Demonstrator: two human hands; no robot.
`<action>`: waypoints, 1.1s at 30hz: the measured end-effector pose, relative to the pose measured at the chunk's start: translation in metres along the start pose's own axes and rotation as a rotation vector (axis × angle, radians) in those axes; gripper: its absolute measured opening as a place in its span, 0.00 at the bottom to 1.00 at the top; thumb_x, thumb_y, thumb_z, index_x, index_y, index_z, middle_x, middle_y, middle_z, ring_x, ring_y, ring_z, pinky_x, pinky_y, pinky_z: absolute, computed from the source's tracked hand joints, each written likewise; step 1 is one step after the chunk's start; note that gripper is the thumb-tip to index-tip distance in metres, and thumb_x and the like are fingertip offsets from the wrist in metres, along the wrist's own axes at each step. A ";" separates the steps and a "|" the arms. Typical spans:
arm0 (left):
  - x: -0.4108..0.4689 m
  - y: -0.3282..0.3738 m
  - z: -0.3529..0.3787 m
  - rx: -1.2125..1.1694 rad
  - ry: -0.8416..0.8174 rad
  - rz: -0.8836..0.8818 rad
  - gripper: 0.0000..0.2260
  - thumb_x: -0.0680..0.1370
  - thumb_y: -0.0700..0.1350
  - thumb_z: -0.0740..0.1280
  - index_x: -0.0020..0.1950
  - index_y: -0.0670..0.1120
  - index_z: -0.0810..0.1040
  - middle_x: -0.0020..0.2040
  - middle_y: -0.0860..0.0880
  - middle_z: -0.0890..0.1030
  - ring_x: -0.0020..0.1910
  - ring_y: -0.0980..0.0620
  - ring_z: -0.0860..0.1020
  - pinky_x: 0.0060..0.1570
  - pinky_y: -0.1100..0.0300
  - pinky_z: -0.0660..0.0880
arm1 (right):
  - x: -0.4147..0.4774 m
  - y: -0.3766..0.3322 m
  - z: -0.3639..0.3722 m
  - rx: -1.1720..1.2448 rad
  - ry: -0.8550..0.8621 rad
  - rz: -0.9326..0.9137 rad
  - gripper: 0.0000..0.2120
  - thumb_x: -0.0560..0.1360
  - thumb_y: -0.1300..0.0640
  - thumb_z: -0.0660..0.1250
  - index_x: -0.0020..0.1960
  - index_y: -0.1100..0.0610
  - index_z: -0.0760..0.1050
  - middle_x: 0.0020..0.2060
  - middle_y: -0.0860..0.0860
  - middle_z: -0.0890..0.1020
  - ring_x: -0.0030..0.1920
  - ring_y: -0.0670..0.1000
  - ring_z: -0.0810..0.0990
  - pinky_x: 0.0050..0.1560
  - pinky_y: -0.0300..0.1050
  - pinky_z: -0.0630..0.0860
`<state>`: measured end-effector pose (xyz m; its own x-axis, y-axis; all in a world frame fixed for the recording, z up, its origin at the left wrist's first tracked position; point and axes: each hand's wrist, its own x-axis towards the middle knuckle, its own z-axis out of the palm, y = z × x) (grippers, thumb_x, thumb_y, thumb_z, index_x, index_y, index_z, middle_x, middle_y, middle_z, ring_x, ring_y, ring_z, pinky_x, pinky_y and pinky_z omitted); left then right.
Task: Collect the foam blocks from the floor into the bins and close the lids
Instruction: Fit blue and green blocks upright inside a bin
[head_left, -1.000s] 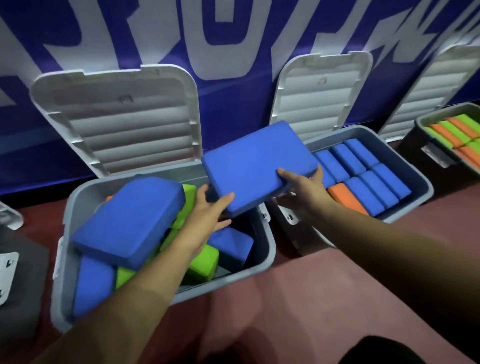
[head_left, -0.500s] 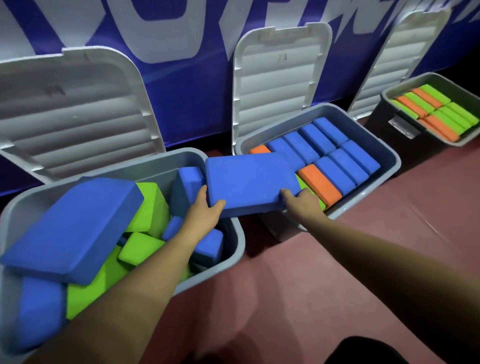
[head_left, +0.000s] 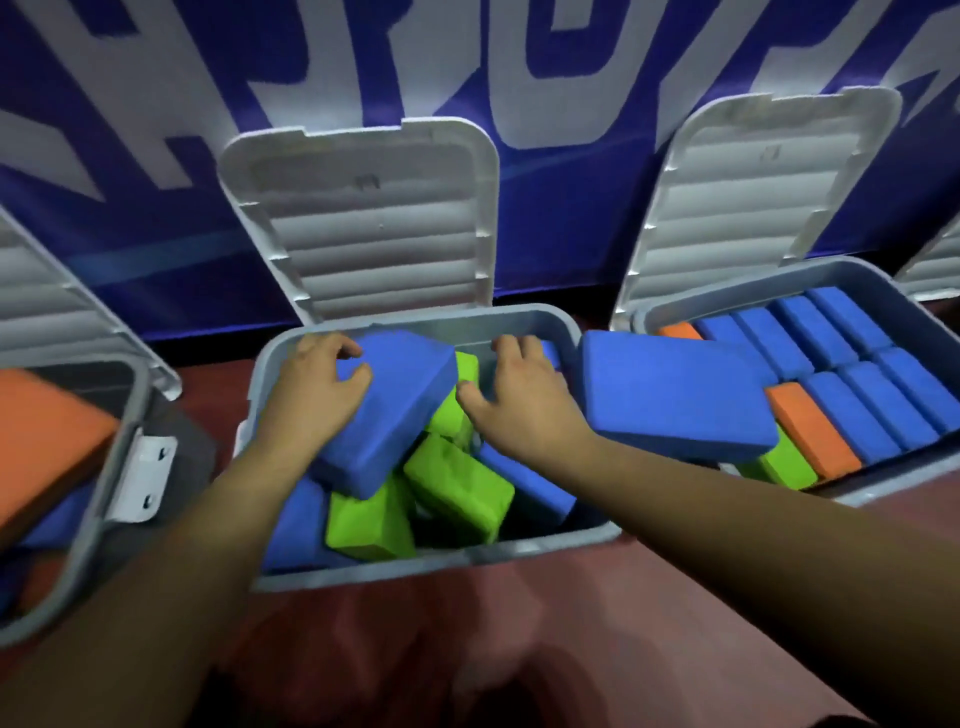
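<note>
A grey middle bin (head_left: 415, 566) stands with its white lid (head_left: 374, 218) open against the wall. It holds jumbled blue and green foam blocks (head_left: 457, 488). My left hand (head_left: 317, 389) grips the far end of a large blue block (head_left: 395, 415) that lies tilted on top of the pile. Beside it, over the bin, my right hand (head_left: 519, 405) has its fingers spread and holds nothing. A second flat blue block (head_left: 675, 395) rests across the left corner of the right bin (head_left: 857, 273), touched by neither hand.
The right bin holds neat rows of blue and orange blocks (head_left: 852, 395), and its lid (head_left: 753, 197) is up. A left bin (head_left: 104, 493) with an orange block (head_left: 41, 431) is open too. A blue and white banner stands behind. Red floor (head_left: 571, 623) lies in front.
Both hands let go of the flat blue block, which now rests on the right bin's corner. They moved left into the middle bin, and the left hand took hold of the tilted blue block.
</note>
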<state>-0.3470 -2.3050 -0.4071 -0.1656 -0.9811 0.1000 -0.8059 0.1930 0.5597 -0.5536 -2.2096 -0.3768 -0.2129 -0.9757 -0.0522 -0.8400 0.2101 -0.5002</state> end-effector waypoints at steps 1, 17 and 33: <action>-0.003 -0.016 -0.004 0.063 0.019 -0.060 0.13 0.74 0.42 0.70 0.57 0.40 0.79 0.56 0.38 0.78 0.59 0.38 0.74 0.63 0.49 0.68 | 0.001 -0.011 0.014 0.006 -0.052 0.006 0.25 0.77 0.42 0.62 0.63 0.60 0.68 0.60 0.58 0.71 0.62 0.63 0.72 0.62 0.59 0.71; -0.025 -0.025 0.021 -0.247 -0.078 -0.443 0.19 0.75 0.56 0.68 0.54 0.43 0.68 0.56 0.42 0.75 0.55 0.42 0.74 0.49 0.53 0.68 | 0.020 -0.021 0.088 0.557 -0.134 0.352 0.30 0.73 0.37 0.66 0.66 0.55 0.69 0.62 0.57 0.77 0.63 0.58 0.75 0.65 0.53 0.72; -0.012 0.193 0.069 -1.233 -0.353 -0.433 0.17 0.77 0.49 0.69 0.64 0.49 0.73 0.55 0.47 0.80 0.51 0.46 0.79 0.43 0.46 0.79 | -0.057 0.145 -0.168 0.631 0.318 0.295 0.21 0.65 0.41 0.73 0.55 0.47 0.79 0.49 0.46 0.84 0.52 0.47 0.83 0.59 0.53 0.78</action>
<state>-0.5401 -2.2553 -0.3574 -0.3162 -0.8686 -0.3816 0.1693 -0.4474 0.8782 -0.7466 -2.1130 -0.3013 -0.5977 -0.7997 -0.0571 -0.3018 0.2904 -0.9081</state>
